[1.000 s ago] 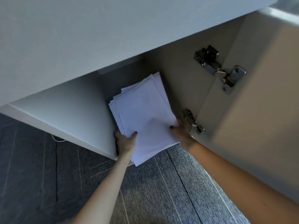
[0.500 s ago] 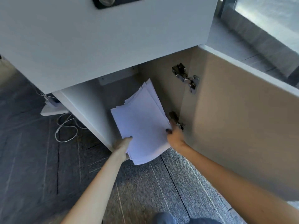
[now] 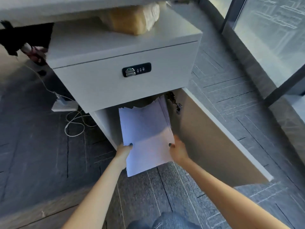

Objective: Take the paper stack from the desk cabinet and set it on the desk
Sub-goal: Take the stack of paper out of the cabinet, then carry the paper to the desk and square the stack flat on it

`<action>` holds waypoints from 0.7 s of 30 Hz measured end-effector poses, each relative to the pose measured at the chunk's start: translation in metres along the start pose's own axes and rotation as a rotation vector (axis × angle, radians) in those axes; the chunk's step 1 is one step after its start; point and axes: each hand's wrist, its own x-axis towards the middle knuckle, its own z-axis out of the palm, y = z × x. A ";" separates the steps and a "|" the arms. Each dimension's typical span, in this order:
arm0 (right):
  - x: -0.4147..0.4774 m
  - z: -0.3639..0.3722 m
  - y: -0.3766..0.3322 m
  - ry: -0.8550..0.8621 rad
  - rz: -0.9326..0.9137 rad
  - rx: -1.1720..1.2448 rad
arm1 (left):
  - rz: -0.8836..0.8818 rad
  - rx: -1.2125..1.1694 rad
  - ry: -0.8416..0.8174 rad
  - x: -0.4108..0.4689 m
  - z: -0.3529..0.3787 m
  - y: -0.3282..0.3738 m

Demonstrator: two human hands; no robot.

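A loose stack of white paper is tilted, its far end still under the drawer front in the open lower compartment of the white desk cabinet. My left hand grips the stack's near left edge with the thumb on top. On the near right edge my right hand holds it the same way. The stack's near end hangs out over the floor. The desk's underside edge runs along the top of the view.
The cabinet door stands open to the right of the stack. A drawer with a combination lock sits above the compartment. A tan bundle lies on the cabinet top. Cables trail on the floor at left. A glass partition stands at right.
The view has pulled back and up, bringing the drawer and cabinet top into sight. Both hands have drawn the stack further out of the compartment and straightened it.
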 end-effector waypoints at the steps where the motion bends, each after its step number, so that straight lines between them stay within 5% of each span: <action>1: -0.016 -0.009 -0.007 -0.003 0.014 0.034 | -0.006 0.018 0.006 -0.019 -0.002 0.005; 13: -0.229 -0.126 -0.094 0.003 0.206 0.165 | -0.102 0.038 -0.041 -0.266 -0.032 0.064; 21: -0.335 -0.198 -0.170 0.043 0.154 0.213 | -0.021 0.055 -0.111 -0.401 -0.059 0.134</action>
